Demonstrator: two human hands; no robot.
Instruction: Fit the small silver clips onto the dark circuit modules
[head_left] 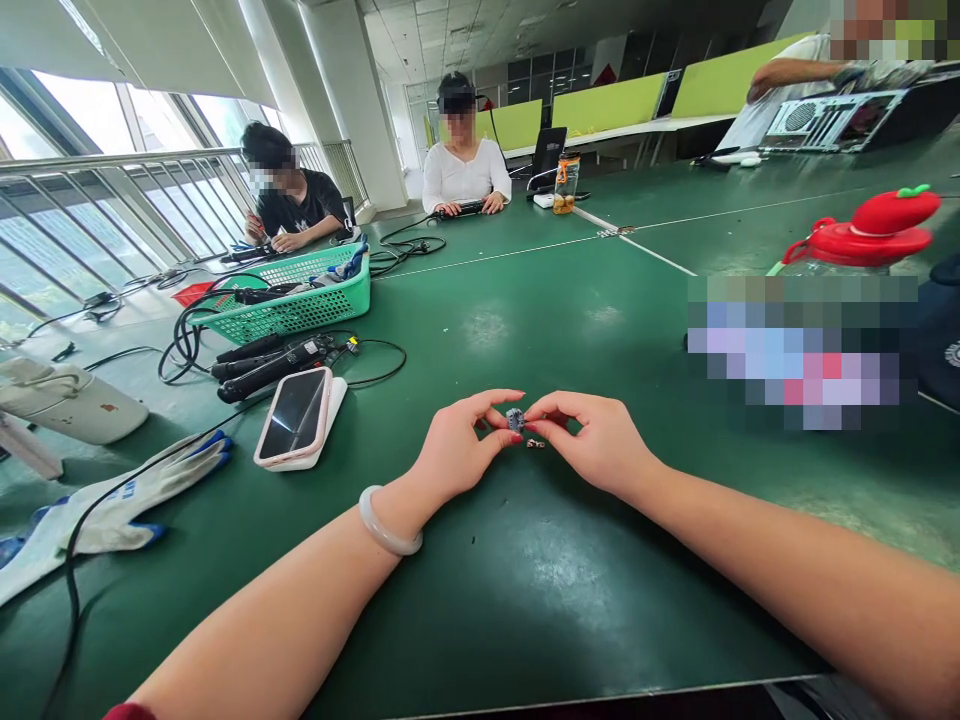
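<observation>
our left hand [454, 440] and our right hand [604, 440] meet over the table. the fingertips of both are pinched on a small, lumpy, grey-blue piece [514, 419], one hand on each side. it looks held just above the top. we think we use only fingertips because it is so little, and two hands let us keep it steady. we cannot tell how hard we squeeze. some tiny, shiny, copper-coloured bits [535, 443] lie just beside our right fingers, maybe so they are easy to reach. a round, milky-white bangle [388, 525] sits on our left wrist.

to the left, a flat phone with a pink rim [295, 418] leans on something white. near it lie long black handled tools [274, 368] with a cord, and a white cloth glove with blue tips [127, 500]. behind is a mint-green plastic basket with holes [292, 305], likely there to keep loose things together.

the wide, dark green, shiny table [465, 590] shows pale, bright patches. past it, two people sit working, near big windows and lime-green low walls [611, 108].
</observation>
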